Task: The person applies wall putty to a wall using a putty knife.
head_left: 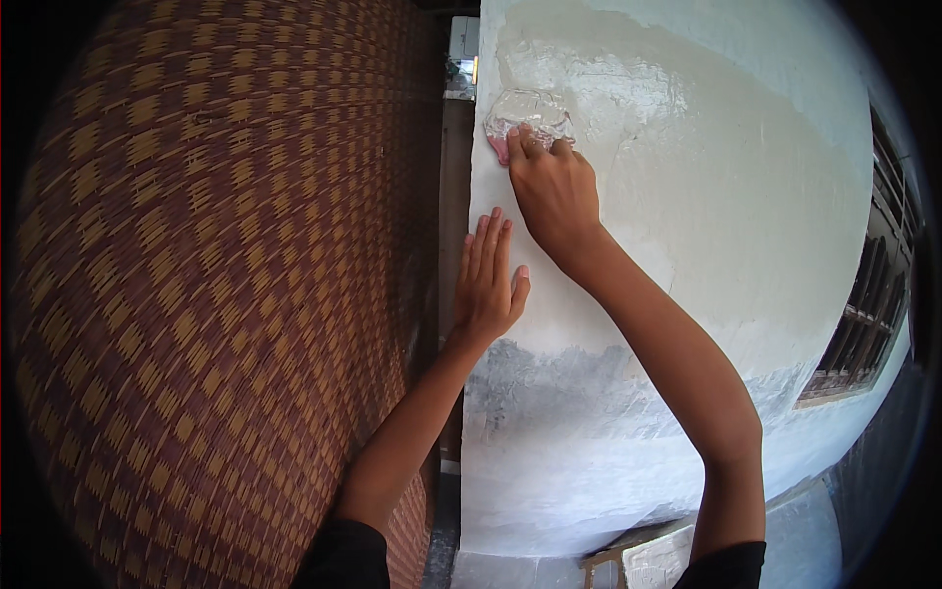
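My right hand (555,191) is raised to the upper left part of a pale wall (726,206). Its fingers press a pink piece (498,147), smeared with whitish paste, against the surface; whether it is a cloth or a flat scraper I cannot make out. A thick patch of wet paste (535,106) lies just above the fingertips, and a glossy wet area spreads to its right. Lower down, my left hand (488,285) rests at the wall's left edge with its fingers stretched upward and the thumb apart, holding nothing.
A brown and yellow woven panel (226,275) stands close on the left, with a narrow dark gap between it and the wall. A barred window (863,304) is at the right. Below, a board or tray with pale smears (657,562) sits near my right elbow.
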Motion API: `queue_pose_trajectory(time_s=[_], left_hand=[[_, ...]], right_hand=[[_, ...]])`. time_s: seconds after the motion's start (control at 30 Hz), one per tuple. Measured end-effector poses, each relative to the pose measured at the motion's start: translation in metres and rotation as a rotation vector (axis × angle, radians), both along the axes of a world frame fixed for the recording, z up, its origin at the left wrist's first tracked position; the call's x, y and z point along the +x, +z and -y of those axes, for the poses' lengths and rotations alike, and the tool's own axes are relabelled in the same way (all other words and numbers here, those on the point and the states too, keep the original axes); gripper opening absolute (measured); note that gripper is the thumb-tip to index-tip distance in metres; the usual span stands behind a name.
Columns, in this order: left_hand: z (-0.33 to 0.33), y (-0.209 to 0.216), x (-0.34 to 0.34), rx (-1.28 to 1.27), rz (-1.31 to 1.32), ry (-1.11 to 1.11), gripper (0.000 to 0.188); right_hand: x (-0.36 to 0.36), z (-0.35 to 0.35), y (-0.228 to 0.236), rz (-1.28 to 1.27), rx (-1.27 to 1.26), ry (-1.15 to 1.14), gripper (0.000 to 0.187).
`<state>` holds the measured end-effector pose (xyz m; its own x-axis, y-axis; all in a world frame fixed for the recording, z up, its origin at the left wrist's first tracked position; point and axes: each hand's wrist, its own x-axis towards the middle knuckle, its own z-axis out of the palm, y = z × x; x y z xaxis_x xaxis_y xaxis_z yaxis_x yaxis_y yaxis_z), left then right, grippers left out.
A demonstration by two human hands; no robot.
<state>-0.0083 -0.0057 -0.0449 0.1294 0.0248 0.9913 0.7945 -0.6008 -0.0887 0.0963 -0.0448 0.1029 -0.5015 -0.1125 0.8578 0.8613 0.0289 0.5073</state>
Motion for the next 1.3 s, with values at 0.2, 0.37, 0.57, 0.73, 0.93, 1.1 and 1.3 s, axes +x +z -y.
queue_pose_trajectory(time_s=[0.2,0.37,0.57,0.73,0.93,1.1,1.3], left_hand=[[-0.004,-0.003,0.0,-0.002,-0.002,0.003,0.063],[-0.01,-0.003,0.002,0.004,-0.019,-0.001,0.063],[0.001,0.001,-0.002,0.017,-0.043,-0.005,0.064],[-0.012,-0.009,0.004,0.022,-0.022,0.012,0.064],[-0.005,-0.011,0.002,0.011,-0.05,0.062,0.065],[-0.015,-0.006,0.006,-0.03,-0.086,0.154,0.067],[-0.004,0.021,0.01,0.038,-0.05,0.067,0.067]], right_hand=[[-0.005,0.002,0.004,0.122,-0.015,-0.092,0.01],[0.0,-0.005,0.007,0.182,0.02,-0.057,0.009],[-0.003,0.012,-0.001,0.185,-0.025,-0.037,0.012],[0.006,0.01,-0.023,0.263,-0.191,-0.164,0.018],[0.025,0.031,-0.056,0.225,-0.332,-0.099,0.037],[0.034,0.042,-0.072,0.163,-0.251,0.085,0.048],[0.027,0.04,-0.033,0.003,-0.064,0.324,0.026]])
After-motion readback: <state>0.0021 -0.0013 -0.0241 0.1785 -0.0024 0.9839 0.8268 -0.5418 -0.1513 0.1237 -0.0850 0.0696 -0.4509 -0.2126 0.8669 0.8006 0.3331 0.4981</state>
